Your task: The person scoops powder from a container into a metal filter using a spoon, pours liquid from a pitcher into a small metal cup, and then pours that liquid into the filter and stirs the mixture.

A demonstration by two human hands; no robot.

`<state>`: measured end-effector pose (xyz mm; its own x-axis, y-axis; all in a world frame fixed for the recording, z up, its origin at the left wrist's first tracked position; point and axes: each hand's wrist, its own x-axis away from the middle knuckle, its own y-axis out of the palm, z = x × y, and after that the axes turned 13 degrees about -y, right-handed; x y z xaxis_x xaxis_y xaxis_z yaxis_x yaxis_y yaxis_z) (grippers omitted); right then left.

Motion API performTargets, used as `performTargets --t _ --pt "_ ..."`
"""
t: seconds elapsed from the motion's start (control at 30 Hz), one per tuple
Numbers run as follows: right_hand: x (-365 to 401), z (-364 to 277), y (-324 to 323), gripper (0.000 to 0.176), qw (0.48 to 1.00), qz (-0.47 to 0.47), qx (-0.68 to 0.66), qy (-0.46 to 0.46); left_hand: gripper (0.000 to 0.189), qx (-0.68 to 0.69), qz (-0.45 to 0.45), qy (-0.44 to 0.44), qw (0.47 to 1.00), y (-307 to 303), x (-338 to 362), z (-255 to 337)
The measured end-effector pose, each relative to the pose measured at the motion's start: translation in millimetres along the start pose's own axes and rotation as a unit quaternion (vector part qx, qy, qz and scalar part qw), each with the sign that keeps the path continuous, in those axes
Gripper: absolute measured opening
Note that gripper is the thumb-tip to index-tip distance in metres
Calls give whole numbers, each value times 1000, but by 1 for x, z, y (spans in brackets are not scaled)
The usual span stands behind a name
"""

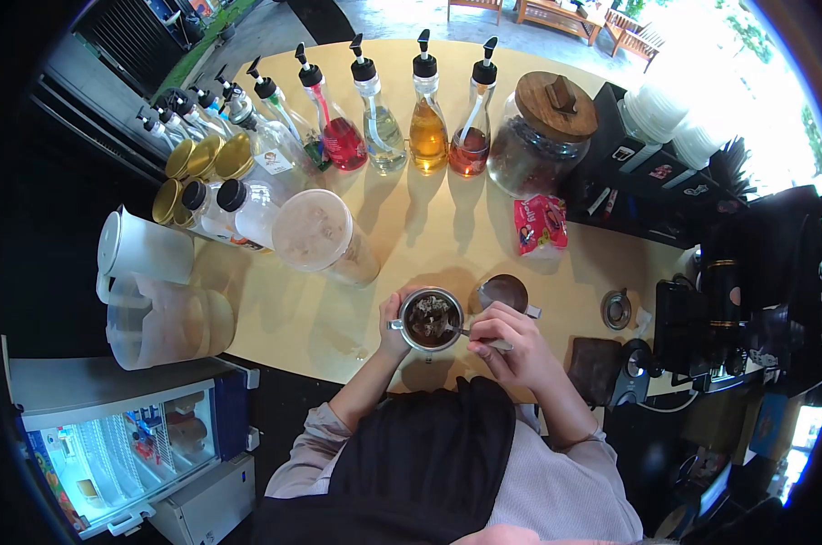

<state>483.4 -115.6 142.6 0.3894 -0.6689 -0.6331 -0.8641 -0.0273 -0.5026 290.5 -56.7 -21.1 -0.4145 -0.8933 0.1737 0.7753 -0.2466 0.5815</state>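
My left hand (391,334) is wrapped around the left side of a metal cup (432,349) with a small handle, held in front of my body. Dark liquid with pale, foamy clumps fills its inside. My right hand (509,347) pinches the handle of a spoon (458,331), whose other end reaches over the cup's right rim into the liquid. Just beyond my right hand stands a second metal cup (503,292), partly covered by the fingers, with something brown inside.
Pump bottles of coloured syrup (428,136) line the table's far edge beside a wooden-lidded jar (540,150). A lidded tub (313,232) and plastic pitchers (143,318) stand left. Right are a pink packet (540,225), a black cup rack (629,173) and a coffee machine (724,300).
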Motion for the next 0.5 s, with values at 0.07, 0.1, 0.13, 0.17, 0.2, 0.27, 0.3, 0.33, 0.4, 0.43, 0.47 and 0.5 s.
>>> performTargets --t 0.07,0.1,0.13,0.17,0.2,0.27,0.3,0.33,0.4,0.43,0.47,0.5 --pt "2 2 2 23 1000 4 10 -5 61 -4 -24 -2 1000 0 0 2" --pt "3 2 3 23 1000 8 20 -9 61 -3 -25 -2 1000 0 0 1" --pt "3 3 4 23 1000 8 21 -9 61 5 -20 -3 1000 0 0 -1" --pt "4 3 5 23 998 10 54 -41 60 13 -14 -4 1000 -1 0 -2" --pt "4 3 7 22 993 13 87 -74 60 13 -13 -4 1000 -2 -1 -4" --pt "7 2 12 22 989 10 97 -111 60 10 -19 -1 1000 -4 -2 -5" --pt "9 1 14 22 983 7 107 -148 60 10 -18 -1 1000 -4 -2 -5" --pt "11 2 18 21 977 18 107 -181 60 13 -19 -4 1000 -4 -1 -6" --pt "18 3 23 22 970 13 120 -210 59 16 -20 -8 1000 -4 -1 -6" --pt "20 4 24 22 962 8 132 -240 59 26 -26 -10 999 -5 -1 -6" --pt "19 5 26 22 954 17 145 -261 59 36 -31 -11 999 -4 -1 -5" --pt "19 5 28 22 954 17 145 -261 59 36 -32 -12 999 -4 -1 -5"
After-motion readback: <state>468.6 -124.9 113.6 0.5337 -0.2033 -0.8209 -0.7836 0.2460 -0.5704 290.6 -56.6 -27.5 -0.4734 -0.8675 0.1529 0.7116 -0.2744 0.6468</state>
